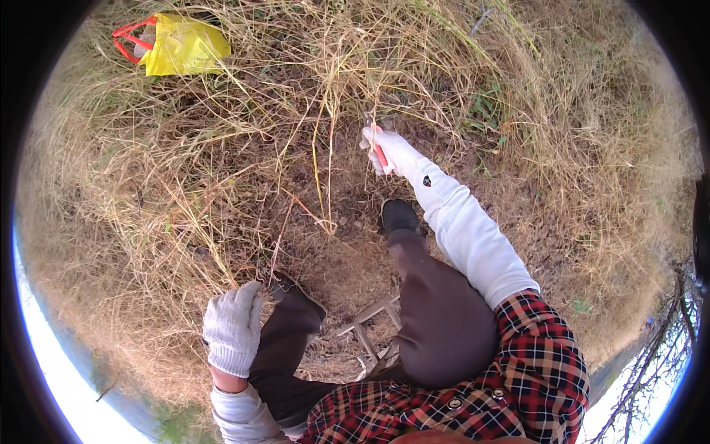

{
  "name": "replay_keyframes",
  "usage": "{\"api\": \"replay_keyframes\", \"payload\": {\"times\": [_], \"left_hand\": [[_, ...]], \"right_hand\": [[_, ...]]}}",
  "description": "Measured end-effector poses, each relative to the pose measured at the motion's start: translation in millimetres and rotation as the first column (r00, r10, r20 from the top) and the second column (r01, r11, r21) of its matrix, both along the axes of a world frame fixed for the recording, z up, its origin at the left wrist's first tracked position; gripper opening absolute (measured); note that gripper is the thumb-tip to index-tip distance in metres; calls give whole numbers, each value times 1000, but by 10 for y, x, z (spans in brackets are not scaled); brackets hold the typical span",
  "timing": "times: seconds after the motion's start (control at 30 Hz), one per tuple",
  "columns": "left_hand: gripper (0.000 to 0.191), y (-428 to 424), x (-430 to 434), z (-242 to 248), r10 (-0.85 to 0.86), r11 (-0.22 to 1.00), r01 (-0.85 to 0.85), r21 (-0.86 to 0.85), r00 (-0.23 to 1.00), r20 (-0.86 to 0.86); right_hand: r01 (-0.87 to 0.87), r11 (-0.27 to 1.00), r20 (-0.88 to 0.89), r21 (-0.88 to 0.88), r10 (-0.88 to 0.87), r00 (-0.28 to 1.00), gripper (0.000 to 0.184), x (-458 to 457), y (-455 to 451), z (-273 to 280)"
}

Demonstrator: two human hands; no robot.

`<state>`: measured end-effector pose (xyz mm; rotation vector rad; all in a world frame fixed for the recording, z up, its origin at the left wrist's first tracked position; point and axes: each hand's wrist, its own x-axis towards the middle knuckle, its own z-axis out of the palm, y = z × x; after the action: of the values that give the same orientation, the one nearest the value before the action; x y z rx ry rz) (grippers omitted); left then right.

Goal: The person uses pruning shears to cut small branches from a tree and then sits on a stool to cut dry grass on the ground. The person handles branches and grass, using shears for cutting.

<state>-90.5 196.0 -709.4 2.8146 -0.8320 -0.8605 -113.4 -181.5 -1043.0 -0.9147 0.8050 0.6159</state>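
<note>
My right hand (388, 150), in a white glove, grips the red handle (380, 151) of a hand tool, reaching out over the ground ahead of me. Only a short dark metal part (367, 119) shows past the fingers; grass hides the rest, so its kind is unclear. Down at the lower left, my left hand (234, 328) wears a white knitted glove. Its fingers are closed around dry grass stalks (213, 250), which fan out up and away from it. Long straw-coloured stems (331, 161) stand and lean between the two hands.
A yellow plastic bag (186, 47) with red handles lies in the grass at the upper left, something inside it. Between my legs is a low wooden stool frame (369, 322). My dark shoe (399, 215) rests on trampled soil. Green weeds (488, 114) grow at right; bare branches (660, 344) edge the view.
</note>
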Motion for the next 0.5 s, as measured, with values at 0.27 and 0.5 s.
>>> {"api": "replay_keyframes", "payload": {"times": [0.27,0.5], "left_hand": [[15,80,-4,49,-27,999,28,-26,999,23],[19,122,-17,99,-6,1000,6,12,1000,-22]], "right_hand": [[-18,907,-32,421,35,999,47,-312,135,73],[62,874,-105,483,-13,994,53,-48,264,-4]]}}
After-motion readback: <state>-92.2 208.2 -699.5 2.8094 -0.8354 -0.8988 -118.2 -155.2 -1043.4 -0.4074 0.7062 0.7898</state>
